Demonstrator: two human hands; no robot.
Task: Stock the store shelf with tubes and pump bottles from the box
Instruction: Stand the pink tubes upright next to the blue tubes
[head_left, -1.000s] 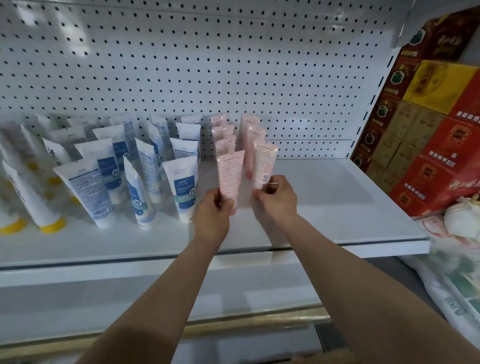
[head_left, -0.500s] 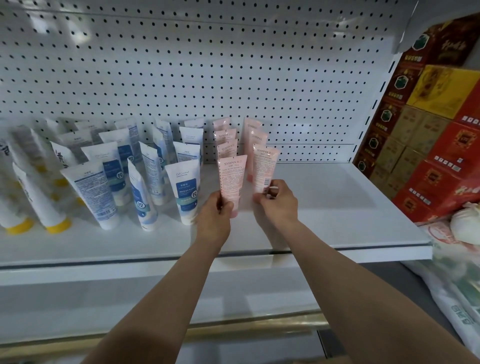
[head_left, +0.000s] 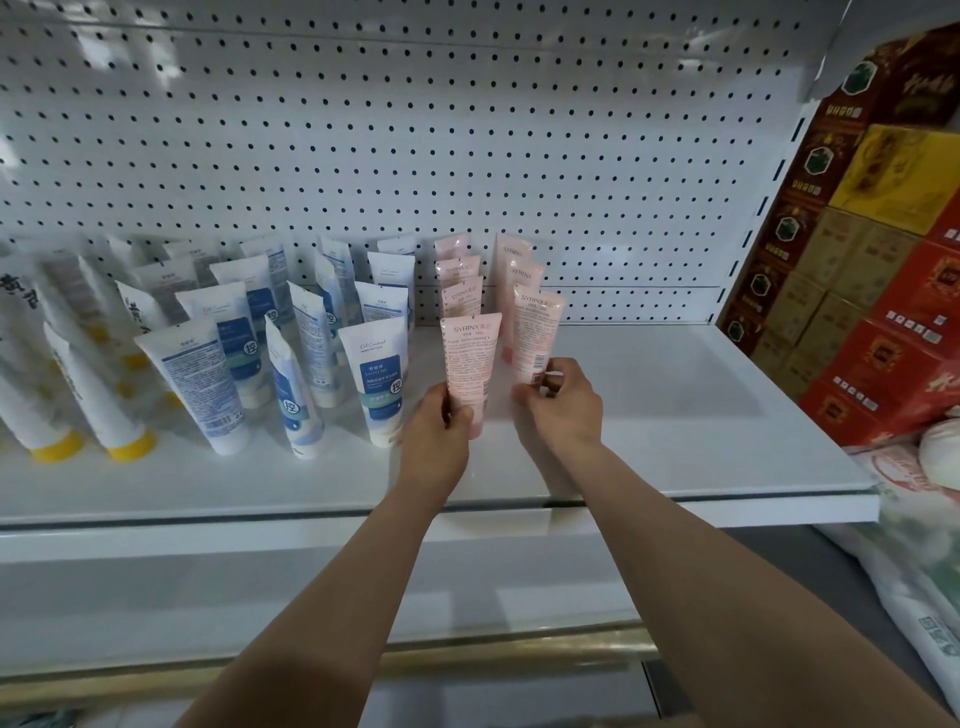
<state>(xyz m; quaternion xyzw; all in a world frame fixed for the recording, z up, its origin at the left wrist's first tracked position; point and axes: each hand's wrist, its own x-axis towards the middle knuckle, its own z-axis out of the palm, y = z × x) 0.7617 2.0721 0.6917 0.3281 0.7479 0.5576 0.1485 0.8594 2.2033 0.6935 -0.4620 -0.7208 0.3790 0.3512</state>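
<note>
Two rows of pink SYRINX tubes stand cap-down on the white shelf (head_left: 675, 415). My left hand (head_left: 436, 431) grips the lower part of the front pink tube of the left row (head_left: 470, 358), thumb across its face. My right hand (head_left: 561, 405) pinches the base of the front pink tube of the right row (head_left: 537, 332). More pink tubes (head_left: 460, 270) stand behind them toward the pegboard. The box is not in view.
Blue-and-white tubes (head_left: 379, 379) stand in rows left of the pink ones, and white tubes with yellow caps (head_left: 93, 410) at the far left. A pegboard back wall (head_left: 415, 130) rises behind. Stacked red and yellow cartons (head_left: 883, 270) and plastic sacks (head_left: 930, 545) flank the shelf's right end.
Both hands stay on the two front pink tubes. The tubes sit a little more upright and even; the camera has shifted slightly.
</note>
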